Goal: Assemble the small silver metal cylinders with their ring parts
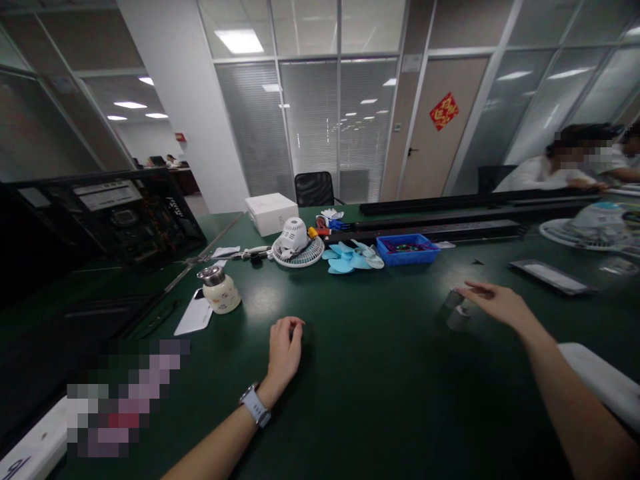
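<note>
My right hand (493, 301) reaches over the table on the right. Its thumb and fingers come together at the top of a small grey cylinder (454, 299). A small whitish piece (466, 308) shows just under the fingers; blur hides its kind. My left hand (286, 350), with a watch (256, 405) on the wrist, rests on the green tabletop (365, 373) near the middle. Its fingers are curled in and no object shows in them. Beyond the hands lie light blue fan blades (350, 257), a white fan head with its grille (299, 247) and a blue tray (407, 250) of small parts.
A cream jar (221, 293) with a metal lid stands at left beside a white phone-like slab (194, 313). Behind are a white box (273, 213) and long black bars (450, 223). A dark flat case (553, 277) lies at right. People sit at far right.
</note>
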### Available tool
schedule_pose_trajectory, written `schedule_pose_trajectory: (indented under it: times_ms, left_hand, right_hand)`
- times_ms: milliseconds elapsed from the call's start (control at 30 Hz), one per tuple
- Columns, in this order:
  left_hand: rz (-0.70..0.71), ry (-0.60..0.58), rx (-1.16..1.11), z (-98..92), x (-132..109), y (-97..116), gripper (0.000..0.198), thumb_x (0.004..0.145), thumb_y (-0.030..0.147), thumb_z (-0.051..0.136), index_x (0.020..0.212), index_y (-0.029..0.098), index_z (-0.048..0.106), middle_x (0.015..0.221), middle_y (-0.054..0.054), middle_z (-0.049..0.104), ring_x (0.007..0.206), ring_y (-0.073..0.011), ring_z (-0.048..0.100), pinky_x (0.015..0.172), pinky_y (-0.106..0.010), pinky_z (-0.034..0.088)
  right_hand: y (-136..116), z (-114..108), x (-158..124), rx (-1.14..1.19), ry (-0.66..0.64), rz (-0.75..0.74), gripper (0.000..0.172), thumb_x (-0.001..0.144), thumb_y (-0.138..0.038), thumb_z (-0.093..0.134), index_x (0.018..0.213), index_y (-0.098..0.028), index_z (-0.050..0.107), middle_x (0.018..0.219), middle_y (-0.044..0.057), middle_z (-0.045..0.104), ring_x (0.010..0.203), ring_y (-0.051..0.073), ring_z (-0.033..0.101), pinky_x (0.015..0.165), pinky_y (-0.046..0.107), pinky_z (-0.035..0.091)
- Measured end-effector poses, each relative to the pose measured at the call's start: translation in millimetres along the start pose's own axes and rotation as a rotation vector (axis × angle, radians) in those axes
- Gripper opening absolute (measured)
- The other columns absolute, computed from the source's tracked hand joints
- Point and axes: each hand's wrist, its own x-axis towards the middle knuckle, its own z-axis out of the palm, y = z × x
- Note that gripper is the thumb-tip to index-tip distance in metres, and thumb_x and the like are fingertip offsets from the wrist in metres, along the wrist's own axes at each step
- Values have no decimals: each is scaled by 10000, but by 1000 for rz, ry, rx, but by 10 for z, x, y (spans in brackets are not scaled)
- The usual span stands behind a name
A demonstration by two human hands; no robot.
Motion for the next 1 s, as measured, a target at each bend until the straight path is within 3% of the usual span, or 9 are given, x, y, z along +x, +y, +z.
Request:
schedule_pose_trajectory:
  times_ms: [100, 200, 300, 367, 433, 567, 667, 800, 1000]
  left_hand:
    - [9, 1, 2, -1, 0, 8, 248, 916, 355, 404, 889, 221, 611, 914, -45, 609, 907, -234, 527, 804, -380, 435]
    - [10, 3, 4, -6, -4, 21, 234, 910, 340, 413, 886, 217, 611, 913, -47, 610, 907, -235, 529, 802, -380, 437]
    - [5, 4, 9, -8, -5, 26, 232, 907, 339, 415, 894, 217, 612, 907, -49, 612, 906, -236, 532, 795, -379, 441]
    - [5, -1, 13, -9, -4, 27, 233, 906, 342, 416, 894, 218, 613, 907, -50, 613, 905, -237, 533, 795, -382, 442]
    - [7, -4, 17, -9, -2, 28, 232, 906, 346, 419, 892, 219, 613, 908, -50, 615, 904, -238, 534, 797, -387, 441]
    - [25, 10, 21, -9, -1, 35, 242, 904, 353, 417, 897, 214, 615, 898, -53, 616, 897, -238, 545, 802, -391, 442]
    - [33, 4, 25, -8, -4, 35, 247, 906, 348, 407, 895, 207, 609, 902, -54, 611, 896, -237, 549, 810, -392, 442]
    - [31, 12, 35, -20, -7, 41, 221, 905, 316, 416, 898, 202, 605, 901, -52, 611, 895, -231, 542, 810, -386, 445]
    - [208, -77, -60, 13, -54, 328, 218, 877, 379, 543, 1030, 250, 628, 1066, -51, 580, 1054, -230, 500, 940, -403, 417]
  right_hand:
    - [-84, 72, 214, -108, -197, 89, 502, 593, -529, 705, 907, -138, 725, 813, 144, 736, 660, 241, 666, 590, 321, 474]
    - [-175, 105, 330, -157, -194, 69, 388, 527, -467, 753, 750, -150, 733, 744, 150, 728, 617, 246, 645, 559, 328, 440]
    - [-365, 70, 295, -177, -151, 16, 369, 565, -465, 734, 775, -162, 744, 802, 152, 735, 686, 258, 659, 592, 333, 446]
    - [-600, 51, 152, -137, -134, -62, 420, 609, -501, 712, 886, -187, 748, 870, 121, 741, 772, 254, 672, 652, 330, 479]
    - [-918, 90, -90, -4, -202, -207, 453, 650, -523, 695, 980, -216, 735, 905, 83, 742, 816, 236, 678, 711, 333, 517]
    - [-1563, 419, -676, 291, -569, -494, 421, 654, -480, 729, 993, -231, 734, 888, 42, 747, 782, 199, 685, 735, 338, 557]
    - [-1823, 739, -957, 308, -670, -568, 402, 620, -449, 764, 957, -231, 746, 869, 28, 748, 764, 186, 683, 703, 306, 550]
    - [-1840, 978, -1066, 327, -662, -601, 423, 636, -485, 754, 971, -228, 724, 848, 19, 734, 758, 178, 675, 696, 302, 525]
    - [-1562, 1152, -1210, 458, -535, -571, 953, 529, -517, 825, 1356, -260, 427, 1157, 59, 646, 1096, 249, 584, 988, 451, 408]
